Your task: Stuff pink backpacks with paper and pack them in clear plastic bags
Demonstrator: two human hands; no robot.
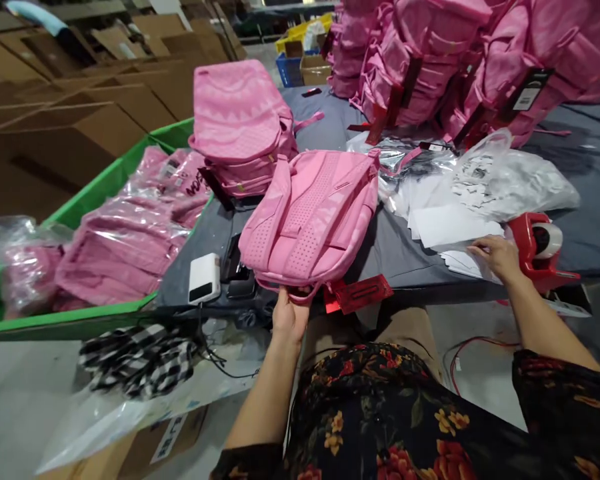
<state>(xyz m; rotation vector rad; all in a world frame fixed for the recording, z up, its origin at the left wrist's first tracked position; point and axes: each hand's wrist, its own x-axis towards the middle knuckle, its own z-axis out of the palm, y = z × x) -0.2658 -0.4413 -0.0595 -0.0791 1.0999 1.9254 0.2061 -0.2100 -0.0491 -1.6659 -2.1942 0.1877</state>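
Observation:
A pink backpack (313,220) lies on the dark cloth-covered table with its shoulder straps facing up. My left hand (290,317) is closed around the loop handle at its near end, the fingertips partly hidden beneath it. Red tags (363,294) hang from the bag's near side. Off to the right, my right hand (497,257) pinches the edge of a white paper sheet (450,223), part of a loose pile. Close by that hand stands a red tape dispenser (527,247) with a roll of tape.
Another pink backpack (240,113) sits behind, and several more (430,60) are stacked at the back right. A clear plastic bag (520,177) lies behind the papers. Left are a white power bank (205,278), a green-edged bin (115,160) of plastic-wrapped bags, and cardboard boxes (75,127).

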